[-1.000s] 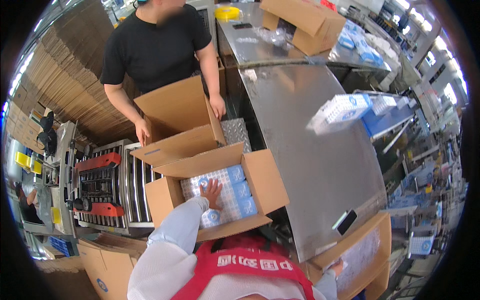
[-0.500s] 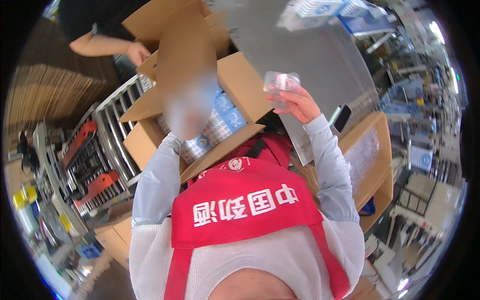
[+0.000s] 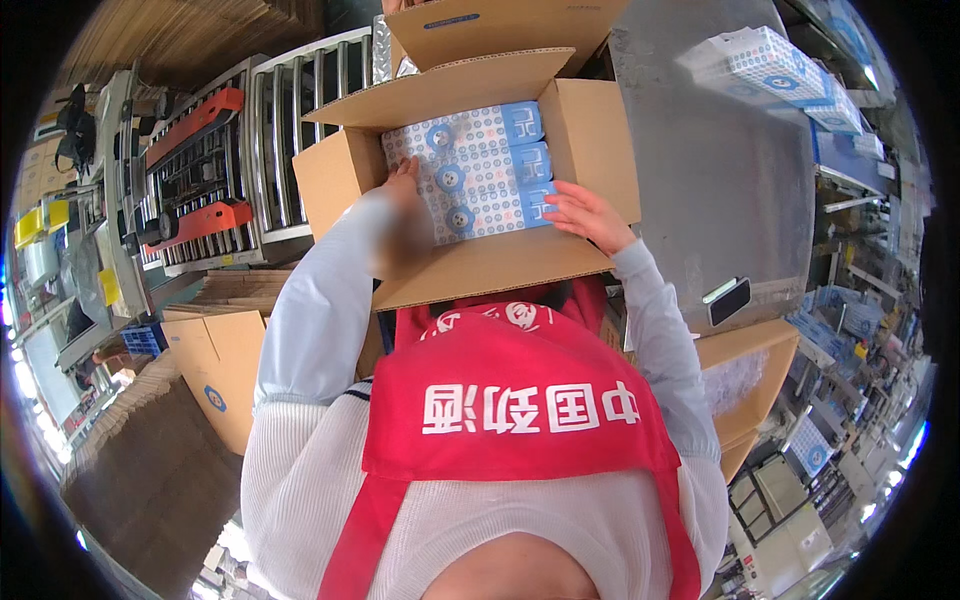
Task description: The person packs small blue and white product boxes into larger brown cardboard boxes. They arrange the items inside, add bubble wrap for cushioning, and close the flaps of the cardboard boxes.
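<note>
An open cardboard carton [image 3: 605, 150] stands in front of me, its flaps folded outward. Inside lie several white-and-blue patterned packs [image 3: 480, 180], side by side, with plain blue ends toward the right. My left hand [image 3: 400, 205] reaches in at the carton's left side, its fingers stretched out against the packs; the lower part of the hand is blurred. Over the right side is my right hand [image 3: 590, 217], fingers extended at the blue end of the nearest pack. Neither hand visibly grips anything.
A second carton [image 3: 510, 30] stands just beyond, with part of a person's hand at its edge. Left is a roller conveyor [image 3: 285, 140]. A phone [image 3: 728, 302] lies on the grey table [image 3: 700, 190]; wrapped packs [image 3: 770, 75] sit farther right. Another carton [image 3: 760, 365] holds clear plastic.
My right hand has moved from above the table into the carton, and the clear plastic piece it held is gone from it. My view has turned, and the packs now show fully.
</note>
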Motion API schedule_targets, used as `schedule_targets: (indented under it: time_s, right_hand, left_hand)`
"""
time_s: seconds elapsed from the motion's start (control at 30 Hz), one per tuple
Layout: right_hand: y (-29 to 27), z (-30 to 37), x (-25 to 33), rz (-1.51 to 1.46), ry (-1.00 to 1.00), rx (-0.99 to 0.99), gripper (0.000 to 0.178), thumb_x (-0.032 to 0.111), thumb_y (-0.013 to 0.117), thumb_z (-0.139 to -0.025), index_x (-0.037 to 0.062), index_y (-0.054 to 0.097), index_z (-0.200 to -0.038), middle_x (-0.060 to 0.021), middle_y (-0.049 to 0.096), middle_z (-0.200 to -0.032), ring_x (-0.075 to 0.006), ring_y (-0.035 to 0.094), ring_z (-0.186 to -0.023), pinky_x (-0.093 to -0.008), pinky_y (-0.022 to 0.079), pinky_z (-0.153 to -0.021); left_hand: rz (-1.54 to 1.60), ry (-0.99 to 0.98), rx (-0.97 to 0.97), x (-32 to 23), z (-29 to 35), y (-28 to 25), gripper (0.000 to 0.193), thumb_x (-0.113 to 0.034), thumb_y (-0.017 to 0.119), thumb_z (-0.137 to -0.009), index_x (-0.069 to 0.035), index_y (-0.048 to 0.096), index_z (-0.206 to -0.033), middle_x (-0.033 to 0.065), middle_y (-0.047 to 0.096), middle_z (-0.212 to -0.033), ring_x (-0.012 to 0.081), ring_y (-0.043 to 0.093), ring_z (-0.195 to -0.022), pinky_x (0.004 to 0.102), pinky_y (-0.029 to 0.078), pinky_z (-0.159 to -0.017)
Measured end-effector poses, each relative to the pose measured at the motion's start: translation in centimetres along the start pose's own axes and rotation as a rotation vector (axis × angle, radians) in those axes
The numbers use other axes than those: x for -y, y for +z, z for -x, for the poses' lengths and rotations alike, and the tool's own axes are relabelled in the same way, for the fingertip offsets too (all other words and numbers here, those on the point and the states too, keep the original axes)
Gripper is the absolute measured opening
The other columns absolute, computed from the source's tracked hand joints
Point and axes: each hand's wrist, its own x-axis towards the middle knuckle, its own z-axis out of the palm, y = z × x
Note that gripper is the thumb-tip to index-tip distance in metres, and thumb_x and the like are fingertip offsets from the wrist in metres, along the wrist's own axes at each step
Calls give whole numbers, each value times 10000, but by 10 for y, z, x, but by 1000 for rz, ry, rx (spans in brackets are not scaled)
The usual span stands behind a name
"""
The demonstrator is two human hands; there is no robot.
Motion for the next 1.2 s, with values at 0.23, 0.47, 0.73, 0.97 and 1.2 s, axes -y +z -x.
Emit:
schedule_targets:
  time_s: [0.23,0.47,0.73,0.97,1.2]
  right_hand:
    - [-35,70,-34,-279,-207,-366,428,147,539,-987,9,445,-1381,-142,565,-1263,-240,602,-1118,-340,512,-948]
    - [-99,83,-40,-206,-241,-446,397,130,534,-989,9,464,-1361,-135,589,-1228,-221,614,-1086,-339,524,-925]
    - [-360,14,195,1367,-831,-933,821,174,754,-765,162,331,-1469,-135,358,-1474,-379,297,-1379,-501,279,-1117]
    - [-448,-42,305,1672,-373,-993,885,288,836,-580,123,441,-1354,-121,494,-1333,-387,401,-1312,-634,206,-1116]
    - [-351,9,265,1679,-734,-451,988,658,736,-596,244,412,-1433,-134,298,-1546,-388,188,-1446,-746,105,-1059]
  left_hand:
    - [105,-142,-450,-54,28,16,597,-220,649,-825,-79,485,-1381,251,421,-1435,437,473,-1255,447,454,-989]
    - [1051,-106,239,-88,29,-33,327,-289,542,-971,-52,676,-1151,83,707,-1026,174,686,-853,322,562,-717]
    - [272,139,-593,-218,38,-61,408,-52,597,-891,1,505,-1285,192,628,-1102,262,657,-812,329,528,-718]
    - [85,725,-665,-466,14,-152,415,-16,642,-802,-33,579,-1213,181,562,-1179,357,522,-1115,426,441,-944]
    - [-230,638,-776,-530,-47,-152,813,-361,688,-792,-133,330,-1484,197,198,-1560,448,158,-1423,617,185,-1110]
